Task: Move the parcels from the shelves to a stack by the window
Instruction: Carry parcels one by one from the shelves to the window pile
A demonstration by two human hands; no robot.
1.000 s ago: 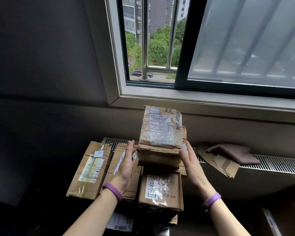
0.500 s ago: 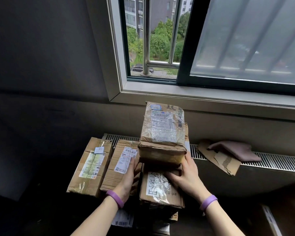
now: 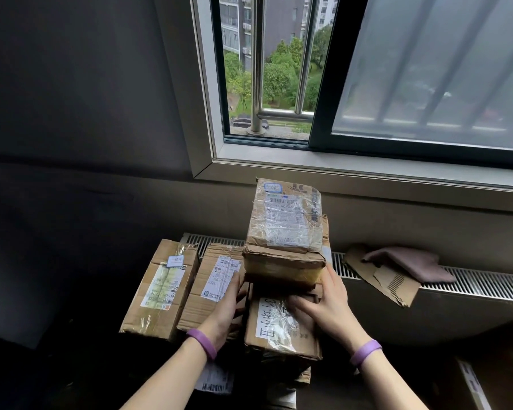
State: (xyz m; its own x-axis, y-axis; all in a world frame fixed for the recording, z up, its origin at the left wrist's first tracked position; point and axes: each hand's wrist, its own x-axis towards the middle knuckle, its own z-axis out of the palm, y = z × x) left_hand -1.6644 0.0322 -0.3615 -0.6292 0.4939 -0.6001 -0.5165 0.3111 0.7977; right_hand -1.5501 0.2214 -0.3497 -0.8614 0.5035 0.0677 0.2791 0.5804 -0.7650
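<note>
Below the window point(image 3: 279, 155) stands a stack of taped brown parcels. The top parcel point(image 3: 285, 220) lies on a second one point(image 3: 282, 267), which sits on a lower parcel with a handwritten label point(image 3: 279, 329). My left hand point(image 3: 228, 309) presses against the left side of that lower parcel, fingers pointing up. Resting flat on the parcel's top is my right hand point(image 3: 329, 309), its fingers across the label and its thumb along the second parcel. Two more parcels point(image 3: 163, 288) point(image 3: 214, 285) lean side by side to the left of the stack.
A white radiator point(image 3: 471, 284) runs under the sill, with a torn cardboard scrap point(image 3: 391, 282) and a brownish cloth point(image 3: 409, 261) on it. Another box point(image 3: 492, 374) sits at the lower right. A labelled packet point(image 3: 214, 380) lies under my left forearm. Left wall is dark.
Both hands dropped from the sides of the upper parcels to the lower parcel with the handwritten label. The top parcels now stand free on the stack.
</note>
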